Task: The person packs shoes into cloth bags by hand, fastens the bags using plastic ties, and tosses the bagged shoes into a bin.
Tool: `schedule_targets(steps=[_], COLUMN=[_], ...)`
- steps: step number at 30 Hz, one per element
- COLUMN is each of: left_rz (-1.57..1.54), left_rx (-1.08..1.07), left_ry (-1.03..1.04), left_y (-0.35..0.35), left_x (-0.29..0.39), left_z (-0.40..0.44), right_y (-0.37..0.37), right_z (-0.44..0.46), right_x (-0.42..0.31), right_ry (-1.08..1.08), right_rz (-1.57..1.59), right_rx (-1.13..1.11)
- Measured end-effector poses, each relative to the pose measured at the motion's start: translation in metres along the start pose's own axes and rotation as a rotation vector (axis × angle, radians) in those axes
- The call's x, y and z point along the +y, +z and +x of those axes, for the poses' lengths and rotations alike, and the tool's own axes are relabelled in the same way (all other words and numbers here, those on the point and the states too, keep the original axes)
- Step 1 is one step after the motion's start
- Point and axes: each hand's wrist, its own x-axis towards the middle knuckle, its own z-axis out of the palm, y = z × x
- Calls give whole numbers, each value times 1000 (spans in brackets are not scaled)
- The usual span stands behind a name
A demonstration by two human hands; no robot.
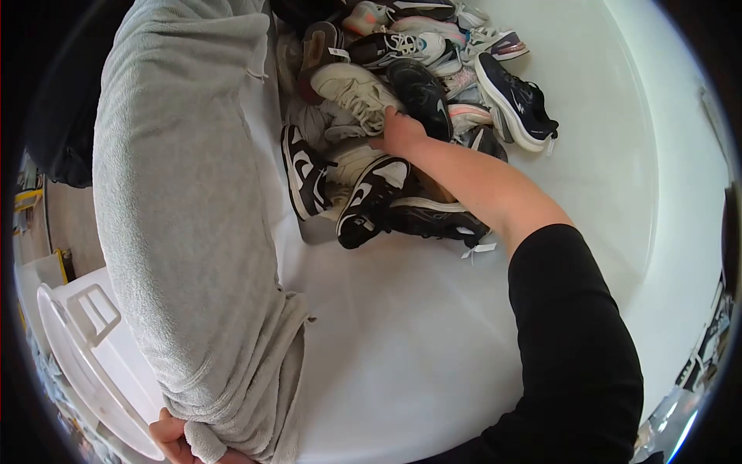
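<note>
My right hand point(402, 133) reaches into a pile of shoes, its fingers closed at the heel of a cream lace-up shoe point(352, 91). A black shoe point(421, 97) lies just beyond the hand. Below it are black-and-white sneakers, one point(374, 197) tilted and one point(304, 174) at the pile's left edge. My left hand point(179, 439) is at the lower left, its fingers wrapped round the bunched end of a grey towel point(185, 209), which lies over the white tub's side.
The white tub's wall point(626, 139) curves round on the right. A black shoe with a white sole point(514, 104) lies at the pile's right. Outside the tub, a white plastic basket point(89, 348) stands at the lower left.
</note>
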Motion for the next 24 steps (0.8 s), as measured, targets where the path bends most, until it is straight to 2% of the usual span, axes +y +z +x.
schedule_targets(steps=[2,5,8,11,14,18,21,24], left_rz=[-8,-18,-19,-27,-34,-79,-63,-108], left_rx=[4,-3,14,26,0,16,-20,-35], left_ry=[-4,-3,-12,-26,-19,-12,6,-6], left_y=[1,4,5,9,4,11,5,7], left_x=[1,3,4,5,4,5,2,3], left_z=[1,1,0,0,1,1,1,3], right_y=[7,58,125,28,9,23,20,-17], right_z=[-18,-39,-61,-90,-75,-63,-77,-99], right_x=[-7,-4,4,-26,-21,-20,-24,-25], right_ry=[-120,-458,-813,-734,-806,-588,-632,-612], right_rz=[-136,-158,-189,-171,-610,-270,-336,-314], right_rx=[-3,377,331,-197,-208,-424,-342,-468])
